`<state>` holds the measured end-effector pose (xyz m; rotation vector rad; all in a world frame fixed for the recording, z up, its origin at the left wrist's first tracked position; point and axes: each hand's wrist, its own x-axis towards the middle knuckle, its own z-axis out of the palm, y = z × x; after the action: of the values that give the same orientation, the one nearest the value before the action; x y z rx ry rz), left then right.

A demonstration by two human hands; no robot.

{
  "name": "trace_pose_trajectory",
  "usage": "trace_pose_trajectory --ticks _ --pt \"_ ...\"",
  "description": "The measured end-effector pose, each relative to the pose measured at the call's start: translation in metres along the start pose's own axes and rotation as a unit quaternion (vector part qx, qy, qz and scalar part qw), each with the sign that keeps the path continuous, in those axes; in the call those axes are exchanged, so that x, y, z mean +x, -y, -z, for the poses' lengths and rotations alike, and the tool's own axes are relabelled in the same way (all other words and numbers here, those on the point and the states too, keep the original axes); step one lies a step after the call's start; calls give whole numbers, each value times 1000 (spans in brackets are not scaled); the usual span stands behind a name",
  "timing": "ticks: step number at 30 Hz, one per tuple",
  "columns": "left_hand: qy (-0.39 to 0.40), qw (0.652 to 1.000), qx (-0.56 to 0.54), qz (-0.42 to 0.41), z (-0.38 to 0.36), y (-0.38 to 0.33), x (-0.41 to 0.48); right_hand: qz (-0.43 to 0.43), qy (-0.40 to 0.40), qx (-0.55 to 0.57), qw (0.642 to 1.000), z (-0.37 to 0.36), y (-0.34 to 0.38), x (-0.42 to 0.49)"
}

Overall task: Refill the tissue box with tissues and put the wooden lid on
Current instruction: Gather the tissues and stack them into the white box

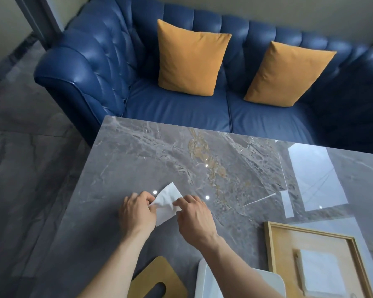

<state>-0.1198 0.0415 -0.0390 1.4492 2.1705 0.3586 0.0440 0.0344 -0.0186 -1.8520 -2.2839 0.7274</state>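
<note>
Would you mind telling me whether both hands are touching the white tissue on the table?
Touching. The head view shows the left hand pinching the tissue at its left edge and the right hand fingers resting on its right edge.

Both hands, left (137,211) and right (195,216), pinching a tissue (166,203) on marble table (138,160), wooden lid (157,280) and white box (205,282) near, blue sofa (181,112) behind

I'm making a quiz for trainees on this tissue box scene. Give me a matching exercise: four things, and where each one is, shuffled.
Things:
1. tissue
2. wooden lid
3. white box
4. cushions

Places:
A. on the blue sofa
B. bottom edge, under the right forearm
C. between both hands
D. flat on the table, beside the left forearm

Pairs: 1-C, 2-D, 3-B, 4-A
</note>
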Motion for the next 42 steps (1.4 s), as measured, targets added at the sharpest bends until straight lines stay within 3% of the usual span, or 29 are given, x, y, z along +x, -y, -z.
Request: trace_pose_trajectory --ticks 3,8,15,20,22,25,33,42 --pt "4 1000 -4 -21 3 -3 -10 -44 -20 41 998 6 -2 -9" --pt "89 981 -167 -33 19 -18 -28 -108 -82 188 973 19 -16 -20" --pt "159 934 -295 -122 62 -62 -67 -122 -65 429 893 72 -28 -55" --pt "188 911 -350 -111 76 -94 -109 -175 -119 536 817 103 -39 -104" --pt "203 903 -364 -106 74 -104 -125 -189 -103 566 796 113 -44 -122" --pt "199 907 -357 -97 64 -113 -145 -206 -82 554 802 122 -53 -147" --pt "161 961 -225 -19 13 -103 -193 -284 -80 428 854 102 -80 -201" --pt "112 990 -88 -22 -11 -101 -225 -338 -77 255 902 76 -82 -228"
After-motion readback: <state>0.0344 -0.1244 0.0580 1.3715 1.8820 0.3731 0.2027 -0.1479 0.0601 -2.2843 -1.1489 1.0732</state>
